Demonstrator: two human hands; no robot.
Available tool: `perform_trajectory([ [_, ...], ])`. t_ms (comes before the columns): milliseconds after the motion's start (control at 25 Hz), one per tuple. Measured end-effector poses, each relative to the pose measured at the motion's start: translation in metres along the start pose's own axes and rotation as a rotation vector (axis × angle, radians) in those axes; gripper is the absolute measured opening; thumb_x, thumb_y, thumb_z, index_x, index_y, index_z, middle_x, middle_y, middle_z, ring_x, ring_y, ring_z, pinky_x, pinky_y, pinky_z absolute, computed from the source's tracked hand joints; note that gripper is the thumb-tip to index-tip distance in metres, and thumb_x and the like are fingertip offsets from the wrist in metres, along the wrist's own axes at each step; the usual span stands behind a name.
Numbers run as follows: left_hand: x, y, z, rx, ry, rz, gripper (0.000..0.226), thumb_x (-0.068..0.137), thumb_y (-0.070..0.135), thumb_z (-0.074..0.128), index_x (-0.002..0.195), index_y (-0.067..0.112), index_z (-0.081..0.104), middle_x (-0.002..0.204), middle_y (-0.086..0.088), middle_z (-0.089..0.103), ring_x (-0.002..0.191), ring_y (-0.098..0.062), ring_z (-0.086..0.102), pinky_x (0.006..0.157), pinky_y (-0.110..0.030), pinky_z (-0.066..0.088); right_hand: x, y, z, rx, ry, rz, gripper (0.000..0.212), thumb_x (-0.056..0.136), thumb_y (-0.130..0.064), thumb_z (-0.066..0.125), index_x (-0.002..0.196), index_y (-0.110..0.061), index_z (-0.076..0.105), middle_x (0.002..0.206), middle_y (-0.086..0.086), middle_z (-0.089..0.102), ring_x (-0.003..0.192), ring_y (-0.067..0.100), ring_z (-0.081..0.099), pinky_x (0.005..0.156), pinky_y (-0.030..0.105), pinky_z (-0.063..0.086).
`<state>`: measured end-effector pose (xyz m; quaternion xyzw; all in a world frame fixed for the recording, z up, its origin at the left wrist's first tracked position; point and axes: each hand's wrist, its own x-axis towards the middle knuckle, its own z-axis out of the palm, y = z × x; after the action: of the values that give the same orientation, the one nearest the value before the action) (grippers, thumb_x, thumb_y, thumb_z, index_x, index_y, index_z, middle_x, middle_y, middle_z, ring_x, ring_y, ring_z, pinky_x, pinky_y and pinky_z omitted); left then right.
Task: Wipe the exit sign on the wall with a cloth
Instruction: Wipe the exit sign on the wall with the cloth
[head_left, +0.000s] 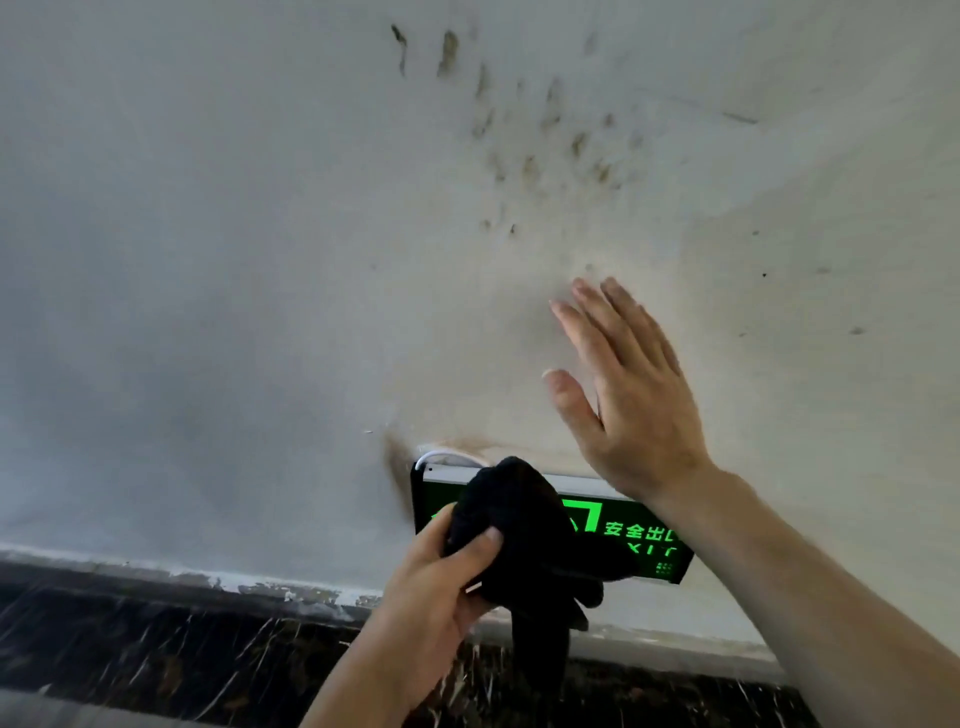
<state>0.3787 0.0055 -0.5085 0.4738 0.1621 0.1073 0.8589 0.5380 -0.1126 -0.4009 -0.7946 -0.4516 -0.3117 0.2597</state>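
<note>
The sign (641, 540) sits low on the wall (234, 312), just above the dark skirting (156, 639), a black box with glowing green characters and part of a green arrow showing on its right half. Its left and middle face is covered by the cloth (519, 525), a bunched black rag pressed against the sign front, with a loose tail hanging down past the sign's lower edge and over the skirting. The left hand (441, 587) grips the cloth from below and left, thumb laid across the bundle and fingers curled shut behind it. The right hand (623, 400) is open and holds nothing; its fingers are spread and point up and left, the palm facing the wall just above the sign's right end, and whether it touches the plaster cannot be told. Its wrist crosses in front of the sign's upper right corner. A thin white wire (431, 458) loops out of the wall at the sign's top left corner, beside a brown smear. Higher up, the pale wall carries a scatter of dark brownish marks (524, 130). The skirting is dark marbled stone with white veins and flaked paint along its top edge.
</note>
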Motion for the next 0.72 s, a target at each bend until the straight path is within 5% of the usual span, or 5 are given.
perform_trajectory([
  [160,-0.005,0.038,0.029,-0.05,0.033,0.121,0.03,0.091,0.023,0.06,0.114,0.012,0.075,0.118,-0.021,0.071,0.102,-0.031,0.072,0.073,-0.035,0.06,-0.061,-0.027,-0.021,0.839,-0.35,0.494,0.055,0.079,-0.077,0.046,0.132,-0.064,0.038,0.134,-0.045,0.043,0.131,-0.017,0.035,0.112,0.031,0.036],
  [240,-0.005,0.048,0.041,-0.04,0.075,0.151,0.034,0.093,0.028,0.057,0.115,0.008,0.074,0.118,-0.024,0.07,0.102,-0.034,0.071,0.074,-0.041,0.061,-0.074,-0.033,-0.023,1.106,-0.41,0.613,0.065,0.07,-0.069,0.065,0.129,-0.067,0.039,0.128,-0.041,0.052,0.125,-0.011,0.047,0.106,0.034,0.045],
  [400,-0.005,0.066,0.064,-0.028,0.129,0.132,0.043,0.09,0.039,0.056,0.112,0.008,0.076,0.12,-0.021,0.07,0.113,-0.036,0.067,0.093,-0.049,0.057,-0.067,-0.044,-0.026,1.195,-0.298,0.659,0.068,0.07,-0.045,0.077,0.129,-0.059,0.047,0.122,-0.027,0.063,0.117,-0.002,0.059,0.095,0.031,0.052],
  [560,-0.013,0.099,0.088,0.106,0.149,0.157,0.034,0.085,0.043,0.057,0.095,0.02,0.081,0.105,-0.013,0.076,0.096,-0.026,0.074,0.071,-0.032,0.062,-0.034,-0.045,-0.051,1.16,-0.166,0.826,0.039,0.083,-0.019,0.073,0.111,-0.046,0.067,0.11,-0.013,0.073,0.107,0.008,0.067,0.089,0.03,0.054],
  [720,-0.029,0.155,0.111,0.136,0.228,0.187,0.024,0.082,0.036,0.06,0.09,0.027,0.081,0.097,-0.007,0.078,0.086,-0.021,0.076,0.063,-0.029,0.061,0.019,-0.048,-0.104,1.229,-0.173,1.026,0.048,0.084,0.009,0.063,0.098,-0.034,0.076,0.1,-0.001,0.077,0.097,0.02,0.072,0.078,0.031,0.058],
])
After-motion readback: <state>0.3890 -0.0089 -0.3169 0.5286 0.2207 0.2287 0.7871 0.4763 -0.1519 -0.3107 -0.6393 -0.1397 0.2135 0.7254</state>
